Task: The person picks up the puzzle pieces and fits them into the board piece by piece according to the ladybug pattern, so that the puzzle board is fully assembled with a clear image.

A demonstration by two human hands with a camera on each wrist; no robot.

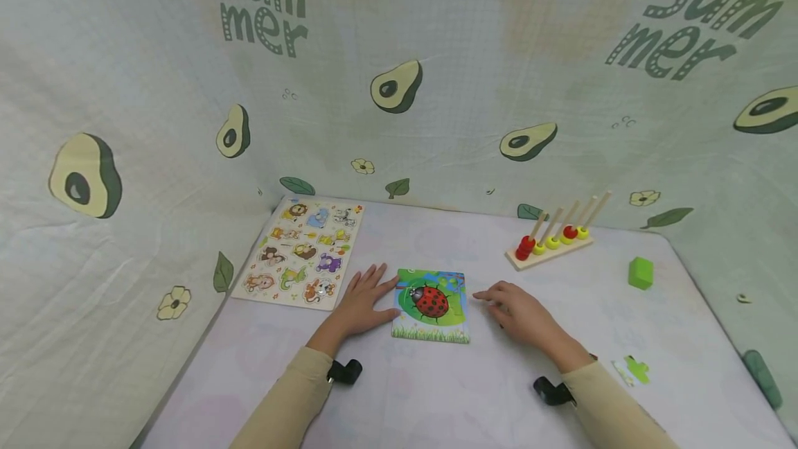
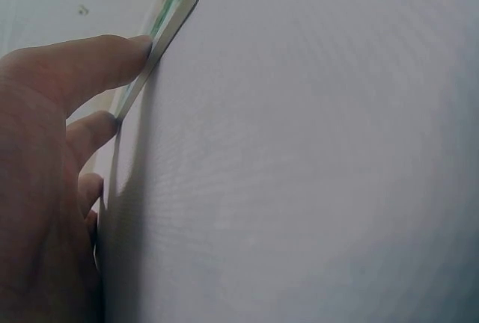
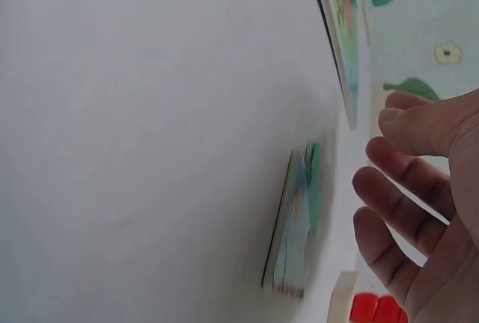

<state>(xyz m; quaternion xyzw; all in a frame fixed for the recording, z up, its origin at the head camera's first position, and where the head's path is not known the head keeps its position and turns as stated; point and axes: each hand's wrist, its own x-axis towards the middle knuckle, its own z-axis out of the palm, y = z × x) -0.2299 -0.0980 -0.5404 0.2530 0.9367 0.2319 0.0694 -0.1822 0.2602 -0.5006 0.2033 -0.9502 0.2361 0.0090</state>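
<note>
A square ladybug puzzle board lies flat on the table in the head view. My left hand is spread at its left side, with thumb and a fingertip touching the edge. The left wrist view shows the board's thin edge against those fingertips. Just right of the board, my right hand hovers with loosely bent fingers, apart from it. Nothing shows between the fingers of that hand in the right wrist view. Loose green and white puzzle pieces lie at the right, beyond the right wrist.
An animal peg puzzle board lies at the back left. At the back right stands a wooden counting rack with red and yellow beads on pegs. A green block sits near the right edge. A patterned cloth rises behind the table.
</note>
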